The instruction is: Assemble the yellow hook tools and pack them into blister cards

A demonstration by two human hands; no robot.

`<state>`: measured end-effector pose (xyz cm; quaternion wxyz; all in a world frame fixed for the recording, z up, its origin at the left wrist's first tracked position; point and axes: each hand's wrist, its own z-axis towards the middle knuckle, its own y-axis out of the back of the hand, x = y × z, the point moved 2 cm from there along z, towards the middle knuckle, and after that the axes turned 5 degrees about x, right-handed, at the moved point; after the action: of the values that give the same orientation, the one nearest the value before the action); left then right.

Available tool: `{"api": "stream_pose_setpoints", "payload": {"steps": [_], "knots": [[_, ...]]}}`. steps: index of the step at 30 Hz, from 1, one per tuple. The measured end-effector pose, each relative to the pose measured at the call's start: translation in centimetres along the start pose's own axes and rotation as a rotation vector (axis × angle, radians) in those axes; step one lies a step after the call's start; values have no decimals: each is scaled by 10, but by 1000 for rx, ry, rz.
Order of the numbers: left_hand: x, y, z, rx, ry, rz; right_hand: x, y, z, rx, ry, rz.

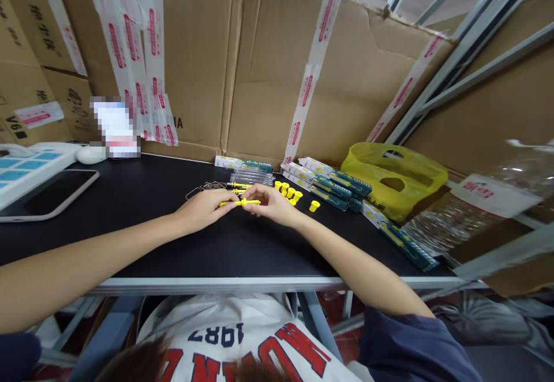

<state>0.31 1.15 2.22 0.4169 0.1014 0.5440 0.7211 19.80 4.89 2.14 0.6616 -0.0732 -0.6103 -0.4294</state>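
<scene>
Rod (244,202), yellow and slim, lies between left hand (211,206) and right hand (273,205), pinched by both.

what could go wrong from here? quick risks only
1. The slim yellow piece sits at the fingertips of the left hand and right hand, so a loose grip might drop it.
2. One loose yellow cap lies apart from the others, near the right forearm; a sideways sweep could knock it away.
3. The thin wire-like bundle lies close beyond the left hand and might snag a finger.
</scene>
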Motion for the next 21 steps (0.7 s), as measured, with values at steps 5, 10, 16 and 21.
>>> {"api": "stream_pose_setpoints", "payload": {"steps": [5,10,16,21], "knots": [[-5,0,-2,0,77,-69,4,-9,0,-23,14,30],[-4,2,-3,-17,109,-133,2,-12,0,-41,21,93],[-2,3,-2,0,134,-172,3,-18,-3,27,20,108],[-2,2,-1,38,113,-140,3,-15,-3,28,13,53]]}}
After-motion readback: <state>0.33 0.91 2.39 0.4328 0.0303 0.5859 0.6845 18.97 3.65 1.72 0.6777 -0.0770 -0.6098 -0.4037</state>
